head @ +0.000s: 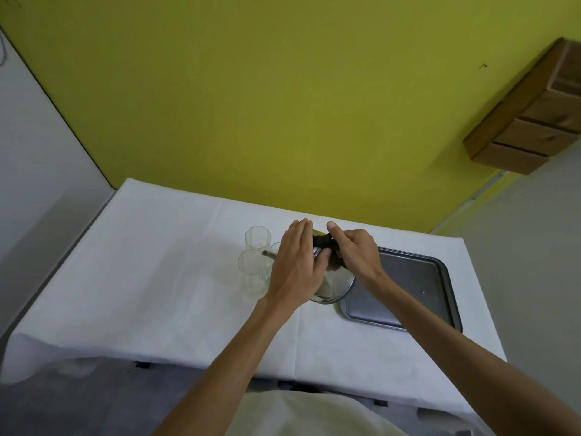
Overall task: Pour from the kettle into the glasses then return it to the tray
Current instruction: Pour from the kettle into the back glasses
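- Shiny metal kettle (333, 287) with a black handle: it is held between the glasses and the tray, above the white cloth. Its round lower edge overlaps the tray's left rim in this view.
- Its thin spout (266, 253) points left, towards the glasses, and ends just beside them.
- Right hand (355, 253): the fingers are curled round the kettle's black handle in a firm grasp, with the thumb raised.
- Left hand (297, 262): it is laid flat on the kettle's top and side with the fingers straight and together, pressing rather than gripping.
- Clear faceted glasses (257, 239): they stand upright in a tight cluster left of the kettle, one partly hidden behind the left hand. Whether they hold any liquid cannot be told.
- Flat grey metal tray (408, 284): it lies on the table's right side.
- Table with a white cloth (176, 262): it stands against a yellow-green wall (283, 105).
- Wooden box of drawers (528, 121): it is fixed to the wall at the right.
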